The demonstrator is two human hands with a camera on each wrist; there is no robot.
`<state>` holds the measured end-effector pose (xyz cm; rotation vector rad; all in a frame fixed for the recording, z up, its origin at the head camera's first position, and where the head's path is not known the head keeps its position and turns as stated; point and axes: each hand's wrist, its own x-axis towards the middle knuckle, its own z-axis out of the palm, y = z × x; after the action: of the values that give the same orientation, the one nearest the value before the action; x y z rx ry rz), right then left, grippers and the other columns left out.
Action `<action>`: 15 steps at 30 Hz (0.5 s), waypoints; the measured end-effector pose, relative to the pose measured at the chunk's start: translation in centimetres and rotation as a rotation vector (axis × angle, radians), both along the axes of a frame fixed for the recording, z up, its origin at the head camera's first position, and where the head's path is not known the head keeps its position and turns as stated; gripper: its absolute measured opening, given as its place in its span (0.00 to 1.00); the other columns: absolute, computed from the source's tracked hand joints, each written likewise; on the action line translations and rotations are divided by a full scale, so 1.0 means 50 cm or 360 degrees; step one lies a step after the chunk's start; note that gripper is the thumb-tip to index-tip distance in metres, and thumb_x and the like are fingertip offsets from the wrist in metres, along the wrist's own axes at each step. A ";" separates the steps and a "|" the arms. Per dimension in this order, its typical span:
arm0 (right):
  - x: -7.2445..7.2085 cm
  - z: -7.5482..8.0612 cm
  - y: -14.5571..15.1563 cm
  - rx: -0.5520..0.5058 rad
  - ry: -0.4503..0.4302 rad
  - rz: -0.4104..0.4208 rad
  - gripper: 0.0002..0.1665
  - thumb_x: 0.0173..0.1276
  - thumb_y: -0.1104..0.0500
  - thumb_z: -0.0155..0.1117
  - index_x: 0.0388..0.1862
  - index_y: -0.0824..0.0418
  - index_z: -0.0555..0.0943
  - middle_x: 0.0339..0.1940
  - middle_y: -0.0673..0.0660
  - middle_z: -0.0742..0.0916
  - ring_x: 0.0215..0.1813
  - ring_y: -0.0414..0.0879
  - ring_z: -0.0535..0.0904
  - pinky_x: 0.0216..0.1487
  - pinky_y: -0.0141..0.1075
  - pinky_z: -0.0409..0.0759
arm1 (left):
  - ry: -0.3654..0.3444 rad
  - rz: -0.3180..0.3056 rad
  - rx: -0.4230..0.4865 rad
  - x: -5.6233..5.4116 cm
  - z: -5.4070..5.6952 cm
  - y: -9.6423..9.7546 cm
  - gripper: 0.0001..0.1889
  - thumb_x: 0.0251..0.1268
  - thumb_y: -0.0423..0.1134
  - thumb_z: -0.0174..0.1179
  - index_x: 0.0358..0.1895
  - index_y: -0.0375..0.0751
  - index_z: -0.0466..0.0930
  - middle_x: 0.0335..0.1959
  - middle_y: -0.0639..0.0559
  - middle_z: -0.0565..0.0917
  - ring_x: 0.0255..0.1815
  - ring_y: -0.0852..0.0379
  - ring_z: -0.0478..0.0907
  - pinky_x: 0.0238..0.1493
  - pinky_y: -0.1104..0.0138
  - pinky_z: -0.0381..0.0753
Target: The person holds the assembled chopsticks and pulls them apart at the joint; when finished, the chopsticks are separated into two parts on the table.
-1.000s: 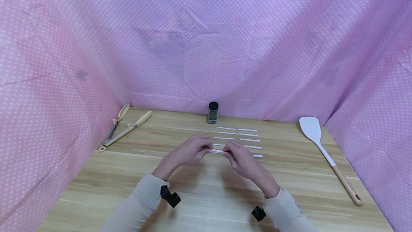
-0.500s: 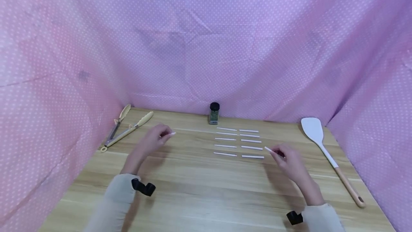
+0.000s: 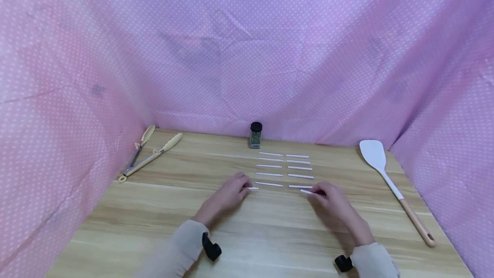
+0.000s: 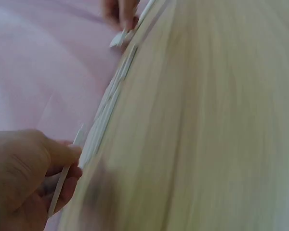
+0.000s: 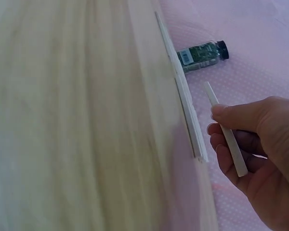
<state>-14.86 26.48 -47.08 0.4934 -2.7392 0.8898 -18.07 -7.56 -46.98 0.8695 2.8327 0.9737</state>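
Note:
My left hand (image 3: 227, 194) pinches a thin white stick (image 4: 59, 190) with a tapered tip, just above the wooden table. To the right, my right hand (image 3: 335, 200) holds a thicker white stick (image 5: 236, 155) between thumb and fingers, near the lower end of the right column. Two columns of similar sticks lie on the table between and beyond the hands. Thin sticks (image 3: 269, 174) form the left column, and thicker sticks (image 3: 300, 176) the right one. In the left wrist view the other hand (image 4: 120, 12) appears at the top, holding its stick.
A small spice jar (image 3: 255, 135) with a black lid stands behind the columns. Spread tongs (image 3: 150, 158) lie at the left, and a white spatula (image 3: 390, 183) with a wooden handle at the right. Pink dotted cloth (image 3: 247, 55) hangs around the wooden table (image 3: 262, 235).
My hands were together, then moved apart, each with a stick. Now both have come back inward and down toward the near end of the columns. The laid-out sticks keep their places.

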 end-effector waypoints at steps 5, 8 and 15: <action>-0.006 -0.011 -0.018 -0.0019 -0.0075 0.0081 0.06 0.58 0.63 0.71 0.31 0.54 0.82 0.29 0.44 0.84 0.34 0.33 0.77 0.38 0.32 0.78 | 0.0014 -0.0022 -0.0053 0.005 -0.010 0.069 0.03 0.66 0.35 0.58 0.40 0.45 0.80 0.37 0.58 0.75 0.38 0.63 0.72 0.44 0.69 0.76; -0.009 -0.015 -0.027 -0.0021 -0.0110 0.0117 0.06 0.58 0.63 0.71 0.29 0.53 0.82 0.28 0.43 0.83 0.33 0.33 0.76 0.37 0.31 0.77 | 0.0045 -0.0024 -0.0093 0.009 -0.016 0.099 0.03 0.66 0.37 0.59 0.40 0.47 0.80 0.36 0.59 0.75 0.38 0.63 0.71 0.43 0.70 0.76; -0.015 -0.015 -0.040 0.0041 -0.0119 0.0131 0.07 0.58 0.62 0.71 0.28 0.52 0.81 0.28 0.42 0.82 0.33 0.34 0.76 0.37 0.31 0.77 | 0.0095 -0.0042 -0.0167 0.009 -0.027 0.134 0.03 0.66 0.37 0.59 0.38 0.49 0.81 0.37 0.59 0.75 0.40 0.62 0.72 0.45 0.69 0.76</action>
<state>-15.61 24.49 -47.86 0.5933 -2.8193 0.9107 -17.61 -0.86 -48.34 0.9378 2.8831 0.8012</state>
